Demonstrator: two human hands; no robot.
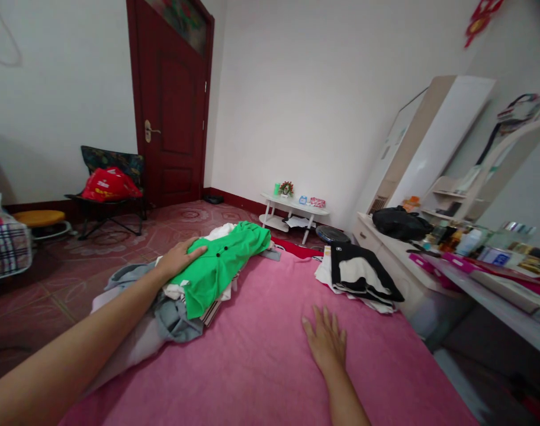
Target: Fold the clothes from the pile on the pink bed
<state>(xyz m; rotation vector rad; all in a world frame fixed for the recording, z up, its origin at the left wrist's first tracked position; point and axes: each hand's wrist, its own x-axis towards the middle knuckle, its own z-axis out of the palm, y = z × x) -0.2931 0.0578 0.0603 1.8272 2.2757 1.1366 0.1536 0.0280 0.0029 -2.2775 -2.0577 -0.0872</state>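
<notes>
My left hand (181, 259) rests on the left edge of a green buttoned garment (225, 254), its fingers stretched over the cloth. That garment tops a heap of clothes, with a grey garment (176, 319) and striped and white cloth showing beneath it. My right hand (325, 340) lies spread on the pink bedcover (261, 355), holding nothing. Beyond it to the right is a stack of folded clothes, topped by a black and white garment (363, 272). Red cloth (296, 248) shows along the far edge of the bed.
On the right stands a white dressing table (385, 242) crowded with bottles and a black bag (401, 223). Past the bed is a low white table (294, 204). A folding chair with a red bag (111, 183) and a yellow-topped stool (39, 218) stand at left, near a dark red door (174, 112).
</notes>
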